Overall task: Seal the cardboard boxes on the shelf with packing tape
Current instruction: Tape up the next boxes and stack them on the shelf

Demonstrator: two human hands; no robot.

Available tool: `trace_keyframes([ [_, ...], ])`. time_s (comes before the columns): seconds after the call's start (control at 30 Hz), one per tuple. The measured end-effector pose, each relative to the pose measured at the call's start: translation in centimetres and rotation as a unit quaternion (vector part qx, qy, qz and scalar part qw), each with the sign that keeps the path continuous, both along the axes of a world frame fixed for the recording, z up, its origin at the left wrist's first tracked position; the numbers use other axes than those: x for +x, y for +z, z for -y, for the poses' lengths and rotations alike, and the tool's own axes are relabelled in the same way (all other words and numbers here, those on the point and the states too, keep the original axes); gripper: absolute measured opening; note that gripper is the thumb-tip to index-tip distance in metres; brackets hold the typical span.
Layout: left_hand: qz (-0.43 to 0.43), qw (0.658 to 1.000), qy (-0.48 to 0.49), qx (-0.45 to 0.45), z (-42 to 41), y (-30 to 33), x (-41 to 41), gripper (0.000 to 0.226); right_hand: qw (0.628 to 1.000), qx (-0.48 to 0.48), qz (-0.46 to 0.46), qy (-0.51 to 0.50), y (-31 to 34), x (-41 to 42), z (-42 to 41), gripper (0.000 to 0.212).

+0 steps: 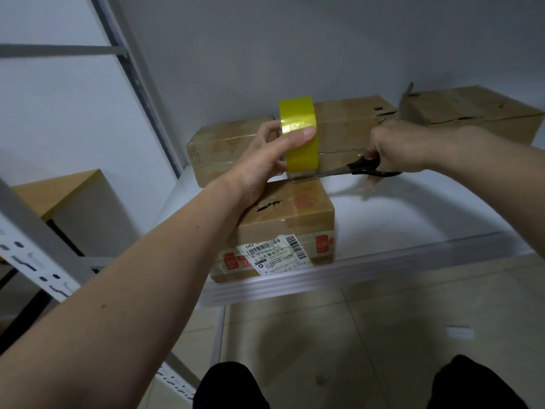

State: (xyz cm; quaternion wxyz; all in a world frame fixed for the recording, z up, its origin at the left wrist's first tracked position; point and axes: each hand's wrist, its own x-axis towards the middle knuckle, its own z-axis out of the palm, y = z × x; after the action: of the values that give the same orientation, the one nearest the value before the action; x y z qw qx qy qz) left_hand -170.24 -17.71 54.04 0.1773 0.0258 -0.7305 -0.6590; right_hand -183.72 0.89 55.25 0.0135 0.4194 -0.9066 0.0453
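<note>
We count four cardboard boxes: near box (290, 228), far-left box (230, 143), middle box (351, 125), far-right box (472, 113); one tape roll (299, 134); one scissors (365, 170).

We see a light wooden table (67, 187) with black legs far left, beige tiled floor (383, 320) below, white wall (265, 39) behind.

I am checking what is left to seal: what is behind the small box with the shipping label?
Behind the small box stands a larger cardboard box. The tape roll and left hand cover its middle.
</note>
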Motion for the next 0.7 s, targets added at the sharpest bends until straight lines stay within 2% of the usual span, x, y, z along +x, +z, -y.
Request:
trace_keyframes([
  [0.07, 0.0, 1.0, -0.007, -0.004, 0.1, 0.0, 0.0, 0.091, 1.0, 0.02, -0.018, 0.005, 0.2, 0.1, 0.1, 0.039],
  [0.17, 0.002, 1.0, -0.003, -0.011, 0.3, 0.0, -0.2, 0.089, 0.999, 0.053, 0.0, 0.007, 0.0, 0.2, 0.0, 0.063],
  [0.2, 0.002, 1.0, 0.002, -0.015, 0.3, -0.1, -0.2, 0.088, 0.999, 0.052, 0.009, 0.008, 0.0, 0.4, 0.0, 0.065],
  [0.33, -0.003, 1.0, 0.008, -0.024, 0.1, -0.2, -0.2, 0.092, 0.998, 0.038, 0.043, 0.033, 0.6, 1.5, 1.0, 0.053],
  [0.5, -0.004, 1.0, 0.017, -0.009, 0.2, -0.2, -0.2, 0.092, 0.998, 0.054, 0.03, 0.017, 1.0, 1.7, 1.7, 0.046],
  [0.7, -0.004, 1.0, 0.017, -0.007, 0.4, -0.3, -0.3, 0.088, 0.997, 0.072, -0.014, 0.007, 0.8, 1.4, 1.7, 0.054],
])
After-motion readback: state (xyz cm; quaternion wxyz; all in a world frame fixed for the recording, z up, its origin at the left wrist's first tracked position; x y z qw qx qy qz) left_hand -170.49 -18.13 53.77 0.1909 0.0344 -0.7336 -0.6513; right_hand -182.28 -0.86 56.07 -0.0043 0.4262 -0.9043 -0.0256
